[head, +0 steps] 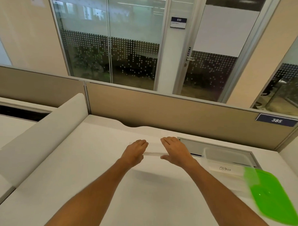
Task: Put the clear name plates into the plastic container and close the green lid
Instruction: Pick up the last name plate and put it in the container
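Clear name plates [153, 149] gripped at both ends on the desk [92, 161].
Left hand [135, 152] and right hand [174, 151] are curled round the stack's ends — plastic container [227, 164] open just right of the grip, green lid [273, 198] beyond. Plates judged stiff, slick, light; best taken by the edges.

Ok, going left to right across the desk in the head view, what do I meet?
White curved divider → left hand → clear name plates, held between both hands → right hand → plastic container labelled OSTRICH → green lid, off.
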